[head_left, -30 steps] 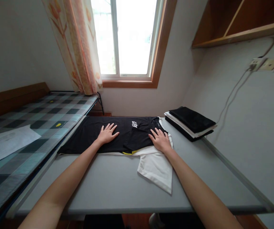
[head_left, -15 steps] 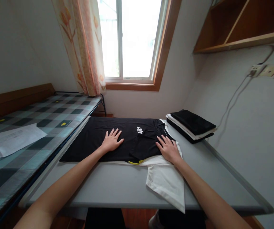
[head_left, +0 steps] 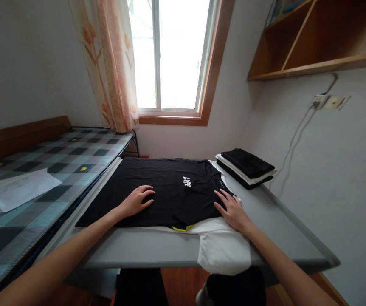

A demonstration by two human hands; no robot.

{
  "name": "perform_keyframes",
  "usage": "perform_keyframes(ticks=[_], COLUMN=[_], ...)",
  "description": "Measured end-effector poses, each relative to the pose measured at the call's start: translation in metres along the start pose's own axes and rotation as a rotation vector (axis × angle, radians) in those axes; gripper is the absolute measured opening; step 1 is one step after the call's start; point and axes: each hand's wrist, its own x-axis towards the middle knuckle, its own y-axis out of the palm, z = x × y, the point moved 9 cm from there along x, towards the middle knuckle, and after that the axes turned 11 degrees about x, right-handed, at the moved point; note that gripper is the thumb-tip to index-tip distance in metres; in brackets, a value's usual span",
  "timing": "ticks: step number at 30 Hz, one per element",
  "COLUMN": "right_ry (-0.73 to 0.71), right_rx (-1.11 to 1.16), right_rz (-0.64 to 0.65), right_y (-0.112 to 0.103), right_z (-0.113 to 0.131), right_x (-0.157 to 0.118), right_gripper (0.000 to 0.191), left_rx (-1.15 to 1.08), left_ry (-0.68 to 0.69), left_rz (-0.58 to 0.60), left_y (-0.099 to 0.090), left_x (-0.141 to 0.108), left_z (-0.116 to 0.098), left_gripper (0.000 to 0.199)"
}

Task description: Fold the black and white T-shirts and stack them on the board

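Note:
A black T-shirt (head_left: 167, 174) with white lettering lies flat across the grey table (head_left: 157, 248), its collar toward the right. Beneath it is a white shirt (head_left: 224, 246), whose sleeve hangs at the table's front edge. My left hand (head_left: 137, 200) rests on the middle-left of the black fabric, fingers apart and holding nothing. Near the collar, my right hand (head_left: 232, 209) lies on the shirt's front right corner with its fingers spread. A strip of yellow shows at the black shirt's front hem.
Folded black and white clothes (head_left: 246, 165) are stacked at the back right of the table. On the left, a bed with a checkered mattress (head_left: 87, 148) holds white papers (head_left: 17, 189). A wooden shelf (head_left: 313, 68) hangs above the right side, over a socket with cables.
My left hand has slid left and nearer to me over the black shirt. My right hand has shifted slightly nearer. The white sleeve's end now looks rounded at the table edge. The view has shifted slightly.

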Motion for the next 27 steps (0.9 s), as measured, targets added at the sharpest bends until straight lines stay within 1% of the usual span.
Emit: perform_keyframes(ticks=[2, 3, 5, 8, 10, 11, 14, 16, 18, 20, 25, 27], right_ry=[-0.041, -0.070, -0.126, -0.152, -0.153, -0.158, -0.176, -0.182, -0.186, -0.186, -0.150, -0.116], right_rx=[0.080, 0.115, 0.176, 0.250, 0.292, 0.309, 0.331, 0.333, 0.338, 0.346, 0.419, 0.482], right_rz=[-0.008, 0.006, 0.060, 0.125, 0.144, 0.155, 0.174, 0.166, 0.142, 0.108, 0.040, 0.030], right_y=[-0.010, -0.014, -0.019, -0.027, -0.032, -0.033, -0.037, -0.038, -0.039, -0.039, -0.041, -0.042], right_z=[-0.003, -0.005, -0.008, -0.016, -0.021, -0.023, -0.025, -0.026, -0.027, -0.027, -0.029, -0.030], right_x=[-0.003, -0.004, -0.007, -0.009, -0.008, -0.008, -0.007, -0.007, -0.007, -0.006, -0.001, 0.001], right_gripper=[0.053, 0.051, 0.047, 0.042, 0.037, 0.035, 0.030, 0.030, 0.029, 0.028, 0.033, 0.038], left_rx=[-0.025, -0.040, -0.074, -0.130, -0.153, -0.158, -0.172, -0.170, -0.145, -0.114, -0.122, -0.153], left_ry=[-0.004, -0.018, -0.098, -0.224, -0.278, -0.292, -0.290, -0.276, -0.262, -0.243, -0.197, -0.198], left_rz=[0.000, 0.031, 0.111, 0.288, 0.375, 0.418, 0.526, 0.556, 0.544, 0.507, 0.432, 0.399], left_y=[-0.015, -0.019, -0.026, -0.029, -0.033, -0.036, -0.047, -0.053, -0.059, -0.062, -0.064, -0.068], left_x=[-0.019, -0.029, -0.051, -0.086, -0.107, -0.116, -0.137, -0.146, -0.150, -0.151, -0.149, -0.149], left_z=[0.019, 0.030, 0.059, 0.098, 0.115, 0.120, 0.121, 0.118, 0.116, 0.115, 0.115, 0.117], left_gripper=[0.031, 0.029, 0.031, 0.037, 0.039, 0.038, 0.030, 0.028, 0.026, 0.021, 0.013, 0.017])
